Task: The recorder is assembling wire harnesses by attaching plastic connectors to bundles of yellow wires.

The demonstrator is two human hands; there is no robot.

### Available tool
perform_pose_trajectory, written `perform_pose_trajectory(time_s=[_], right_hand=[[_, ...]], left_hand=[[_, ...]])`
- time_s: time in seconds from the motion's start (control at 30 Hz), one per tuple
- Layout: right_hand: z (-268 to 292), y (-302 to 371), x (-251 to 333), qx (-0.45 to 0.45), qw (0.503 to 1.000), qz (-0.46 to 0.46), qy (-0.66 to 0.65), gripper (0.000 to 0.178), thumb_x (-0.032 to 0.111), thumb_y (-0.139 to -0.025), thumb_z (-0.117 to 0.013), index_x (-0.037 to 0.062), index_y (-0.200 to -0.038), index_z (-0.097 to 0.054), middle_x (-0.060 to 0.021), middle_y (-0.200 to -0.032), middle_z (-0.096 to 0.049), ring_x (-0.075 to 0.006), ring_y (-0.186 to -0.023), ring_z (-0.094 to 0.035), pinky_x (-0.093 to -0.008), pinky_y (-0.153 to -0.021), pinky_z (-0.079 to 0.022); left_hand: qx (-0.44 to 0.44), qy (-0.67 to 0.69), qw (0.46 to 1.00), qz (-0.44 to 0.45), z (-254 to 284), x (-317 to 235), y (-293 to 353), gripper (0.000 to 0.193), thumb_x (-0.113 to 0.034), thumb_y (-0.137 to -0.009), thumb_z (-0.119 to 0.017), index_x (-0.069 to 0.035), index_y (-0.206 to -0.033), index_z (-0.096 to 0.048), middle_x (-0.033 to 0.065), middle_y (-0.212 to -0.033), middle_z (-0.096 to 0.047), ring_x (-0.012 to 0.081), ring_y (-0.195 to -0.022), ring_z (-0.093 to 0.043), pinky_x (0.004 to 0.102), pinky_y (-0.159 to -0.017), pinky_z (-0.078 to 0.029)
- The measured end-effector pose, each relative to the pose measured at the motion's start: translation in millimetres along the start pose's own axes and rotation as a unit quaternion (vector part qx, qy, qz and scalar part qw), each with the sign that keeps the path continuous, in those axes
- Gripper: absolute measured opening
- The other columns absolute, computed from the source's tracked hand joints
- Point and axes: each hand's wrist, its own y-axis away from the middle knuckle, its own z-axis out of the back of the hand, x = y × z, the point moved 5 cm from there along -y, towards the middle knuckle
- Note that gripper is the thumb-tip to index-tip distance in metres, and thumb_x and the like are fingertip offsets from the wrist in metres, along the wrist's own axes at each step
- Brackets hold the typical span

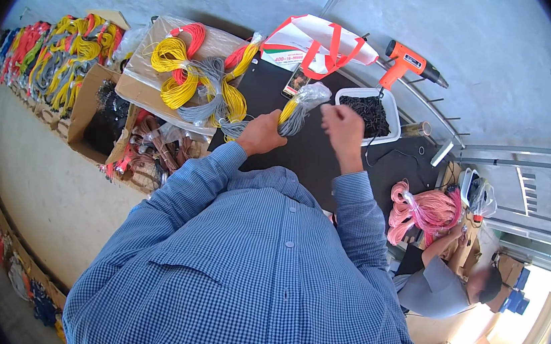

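Observation:
My left hand (263,134) is closed round a bundle of grey and yellow cable (290,121), held over the black tabletop (297,153). Clear plastic wraps the bundle's far end. Just right of that end is my right hand (345,129), raised with its fingers curled in and apart from the bundle. Whatever its fingertips may pinch is too small to make out. Beyond the right hand, a white tub (394,125) holds many short black pieces (369,112). A phone (294,82) with a lit screen lies behind the bundle.
Coiled yellow, grey and red cables (207,87) lie on a cardboard box (140,67) at left. A white bag with red handles (323,39) and an orange heat gun (408,64) are at the back. Pink cables (422,211) lie at right, near another person (438,286).

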Motion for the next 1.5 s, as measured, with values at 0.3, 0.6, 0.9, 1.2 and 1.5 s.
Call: perform_pose_trajectory(time_s=[0.3,0.6,0.9,1.2,1.5], right_hand=[[-33,0,-28,-0.009,0.976,-0.011,-0.215,0.016,0.015,-0.097,-0.066,-0.0008,-0.095,-0.067,-0.0054,-0.077,-0.068,-0.0109,-0.066,-0.064,-0.0257,-0.059,-0.052],[-31,1,-21,-0.018,0.915,0.001,-0.404,0.015,0.012,-0.098,-0.065,-0.0030,-0.099,-0.066,-0.0087,-0.087,-0.069,-0.0140,-0.073,-0.067,-0.0280,-0.066,-0.058],[-36,-10,-32,-0.084,0.979,0.011,-0.184,0.014,0.011,-0.094,-0.068,-0.0022,-0.091,-0.064,-0.0054,-0.078,-0.064,-0.0089,-0.061,-0.058,-0.0237,-0.053,-0.046],[-30,4,-20,-0.118,0.926,0.033,-0.358,0.011,0.009,-0.095,-0.065,-0.0020,-0.093,-0.065,-0.0032,-0.074,-0.061,-0.0103,-0.060,-0.058,-0.0246,-0.055,-0.049],[-49,8,-25,-0.013,0.884,-0.012,-0.467,0.013,0.010,-0.094,-0.069,-0.0016,-0.099,-0.067,-0.0047,-0.085,-0.067,-0.0119,-0.073,-0.063,-0.0265,-0.068,-0.054]], left_hand=[[0.069,0.094,0.992,0.038,4,1,4,0.056,-0.017,-0.075,-0.075,0.002,-0.124,-0.055,0.0210,-0.096,-0.070,0.0309,-0.083,-0.071,0.0390,-0.075,-0.057],[0.037,0.054,0.998,0.024,1,3,6,0.059,-0.018,-0.074,-0.075,0.000,-0.127,-0.055,0.0218,-0.099,-0.070,0.0323,-0.087,-0.071,0.0394,-0.081,-0.056],[0.048,0.036,0.997,0.047,-3,-10,6,0.055,-0.018,-0.076,-0.075,0.002,-0.123,-0.055,0.0240,-0.104,-0.069,0.0367,-0.095,-0.070,0.0415,-0.087,-0.054],[0.059,0.057,0.995,0.065,-4,-6,12,0.059,-0.017,-0.076,-0.074,0.001,-0.129,-0.056,0.0246,-0.112,-0.068,0.0365,-0.105,-0.067,0.0417,-0.094,-0.052],[0.154,0.236,0.959,0.015,-3,33,7,0.046,-0.012,-0.073,-0.077,-0.001,-0.115,-0.062,0.0093,-0.100,-0.068,0.0209,-0.093,-0.066,0.0342,-0.088,-0.052]])
